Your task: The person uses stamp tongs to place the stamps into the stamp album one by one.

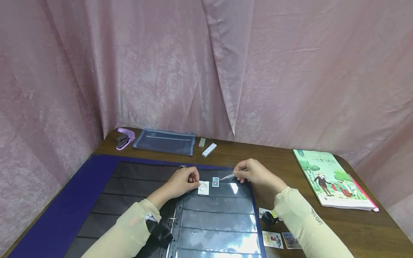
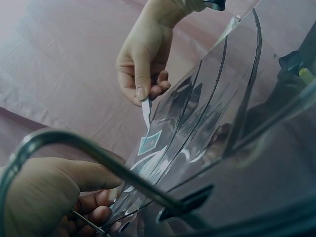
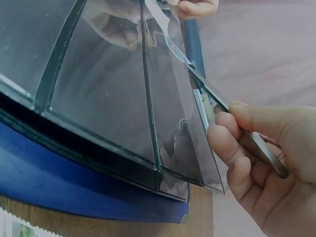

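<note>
Head view shows the little blue stamp (image 1: 215,182) between my two hands, over the far part of the clear page (image 1: 217,205). It lies to the left of my right hand (image 1: 253,172) and a bit nearer to me. It is taller than it is wide, so its long way runs near to far. My right hand pinches the thin tweezers (image 1: 228,176) between thumb and finger, and the tips point left, just at the stamp's right edge. I think that is the spot that matters most: the tips reach in from the side, across the stamp's long way. By fingers alone, both hands look about as near to the blue stamp, but the tweezers let my right hand reach it. My left hand (image 1: 184,181) is bent in, with thumb and fingertips close together by the left side of a white stamp (image 1: 204,188). I cannot tell if they pinch that stamp, the clear page, or nothing. The white stamp sits just left of the blue one, a little nearer to me, with a small gap between. Left wrist view shows the blue stamp near the page's edge, but I cannot tell if it is tucked in or just on top. Small picture cards (image 1: 272,239) lie on the wood table (image 1: 364,229) at the near right, by my right sleeve (image 1: 314,222).
</note>
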`<state>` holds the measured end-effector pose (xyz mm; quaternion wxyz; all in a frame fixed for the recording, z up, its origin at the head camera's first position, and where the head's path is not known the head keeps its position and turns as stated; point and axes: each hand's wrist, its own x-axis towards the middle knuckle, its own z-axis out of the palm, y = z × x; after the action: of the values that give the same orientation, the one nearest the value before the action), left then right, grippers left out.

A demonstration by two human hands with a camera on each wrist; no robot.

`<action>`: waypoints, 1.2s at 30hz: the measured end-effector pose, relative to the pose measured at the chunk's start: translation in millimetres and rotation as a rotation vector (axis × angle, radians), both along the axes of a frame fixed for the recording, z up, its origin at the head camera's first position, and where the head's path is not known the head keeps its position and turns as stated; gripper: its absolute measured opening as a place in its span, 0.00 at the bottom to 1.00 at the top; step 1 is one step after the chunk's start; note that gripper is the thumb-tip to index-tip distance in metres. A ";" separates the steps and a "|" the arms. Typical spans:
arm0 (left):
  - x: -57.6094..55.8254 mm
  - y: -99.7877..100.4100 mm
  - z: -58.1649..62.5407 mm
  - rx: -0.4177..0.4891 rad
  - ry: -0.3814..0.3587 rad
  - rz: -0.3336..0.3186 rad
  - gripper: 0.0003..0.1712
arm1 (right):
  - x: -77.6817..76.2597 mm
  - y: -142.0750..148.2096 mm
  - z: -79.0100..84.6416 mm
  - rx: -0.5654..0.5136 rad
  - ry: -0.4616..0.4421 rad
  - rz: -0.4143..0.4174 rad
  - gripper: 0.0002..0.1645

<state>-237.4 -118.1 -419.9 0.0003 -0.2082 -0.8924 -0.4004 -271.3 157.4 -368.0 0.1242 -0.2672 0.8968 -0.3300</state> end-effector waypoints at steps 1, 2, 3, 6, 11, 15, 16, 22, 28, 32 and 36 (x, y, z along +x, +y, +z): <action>-0.1 0.0 -0.4 0.000 0.003 -0.001 0.10 | 0.0 -0.7 0.1 0.002 0.000 0.007 0.09; -0.3 -0.1 -0.8 -0.001 0.006 -0.003 0.10 | -0.1 -1.2 0.2 0.005 0.000 0.013 0.08; -0.3 -0.1 -1.1 -0.003 0.009 -0.004 0.10 | -0.2 -1.6 0.3 0.007 0.000 0.019 0.08; -0.1 -0.2 -1.3 -0.003 0.012 -0.006 0.10 | -0.4 -2.8 0.8 0.011 -0.006 0.036 0.08; 0.1 -0.1 -0.8 -0.001 0.009 -0.006 0.10 | -0.9 -4.2 0.9 0.017 -0.014 0.064 0.07; -0.3 -0.2 -0.9 -0.001 0.008 -0.009 0.09 | -1.4 -4.9 0.6 0.024 -0.020 0.077 0.07; -0.4 -0.3 -1.0 -0.001 0.009 -0.010 0.09 | -1.6 -4.9 0.3 0.027 -0.018 0.082 0.07; -0.5 -0.3 -1.3 0.000 0.017 -0.011 0.09 | -2.9 -5.4 -1.7 0.034 -0.008 0.107 0.08; 0.0 0.9 -2.3 -0.004 0.015 -0.008 0.10 | -2.7 -4.8 -2.2 0.060 -0.021 0.122 0.07; 0.4 0.6 -2.9 -0.002 0.011 -0.010 0.10 | -2.6 -4.0 0.6 0.063 -0.028 0.131 0.07; 0.1 0.2 -3.8 0.006 0.010 -0.013 0.10 | -3.3 -3.1 3.6 0.063 -0.029 0.128 0.07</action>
<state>-237.2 -117.9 -423.6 0.0028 -0.2162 -0.8898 -0.4018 -274.6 154.3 -364.4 0.1663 -0.3154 0.8858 -0.2969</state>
